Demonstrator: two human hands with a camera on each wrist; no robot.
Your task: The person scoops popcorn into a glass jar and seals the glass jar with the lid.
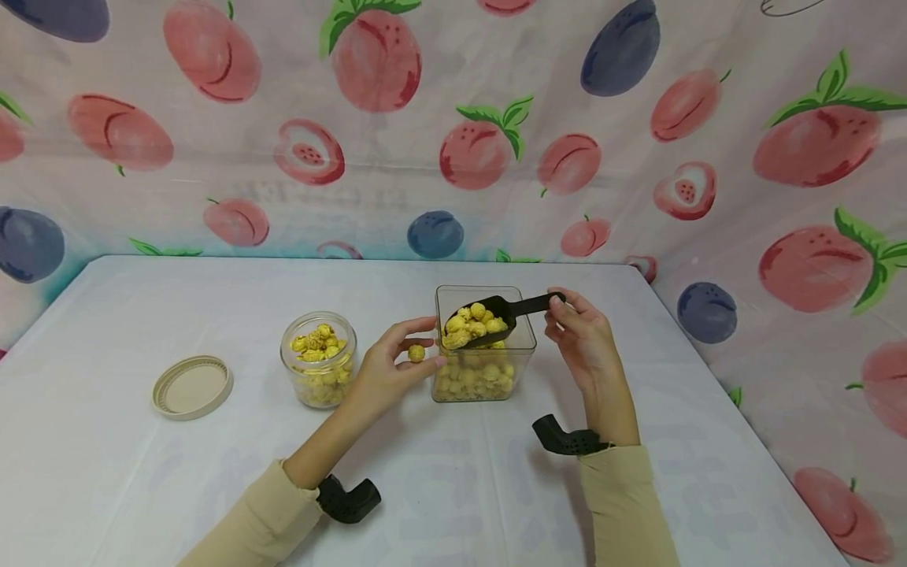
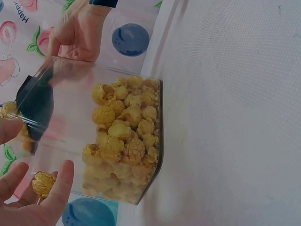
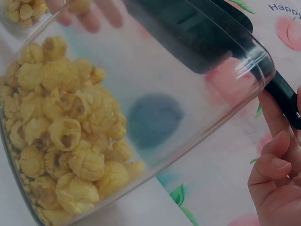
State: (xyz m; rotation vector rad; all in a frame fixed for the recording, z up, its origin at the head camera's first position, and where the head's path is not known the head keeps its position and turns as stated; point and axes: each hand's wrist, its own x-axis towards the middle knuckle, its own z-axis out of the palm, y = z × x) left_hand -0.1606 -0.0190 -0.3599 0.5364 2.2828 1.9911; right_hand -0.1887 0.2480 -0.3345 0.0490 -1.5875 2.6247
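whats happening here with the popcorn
A person holds a black plastic scoop heaped with yellow popcorn in the right hand, above a clear square plastic container partly filled with popcorn. The left hand pinches a single yellow popcorn piece beside the container. A round glass jar of popcorn stands to the left, its beige round lid lying apart on the white table.

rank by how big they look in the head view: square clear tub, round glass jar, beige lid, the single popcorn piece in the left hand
1. Square clear tub, largest.
2. and 3. Round glass jar and beige lid: similar width, so no firm ranking; the jar stands taller, the lid lies flat.
4. Single popcorn piece, pinched by the left hand, clearly smallest.
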